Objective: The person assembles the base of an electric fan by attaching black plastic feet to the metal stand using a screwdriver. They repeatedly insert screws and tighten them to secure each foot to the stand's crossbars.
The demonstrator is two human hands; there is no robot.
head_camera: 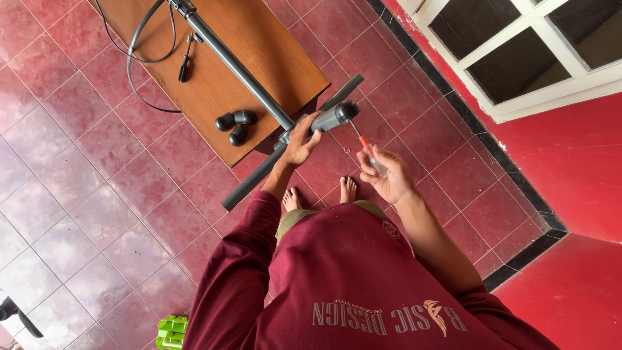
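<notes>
Left hand (299, 139) closed around grey pipe fitting (334, 117) near centre, right hand (387, 175) at four o'clock pinching small brush (364, 144) touching its mouth, wooden table (259, 45) at eleven o'clock, dark-red tiled floor (78, 162), white-framed window (518, 58) at two o'clock.

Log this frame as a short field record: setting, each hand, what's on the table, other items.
setting: red tiled floor, person standing barefoot at a low wooden table
left hand: grips a grey pipe fitting
right hand: holds a small tube with a thin orange nozzle pointed at the fitting's end
on table: long grey pipe, black elbow fittings, black cable
floor: second grey pipe, green object
</notes>
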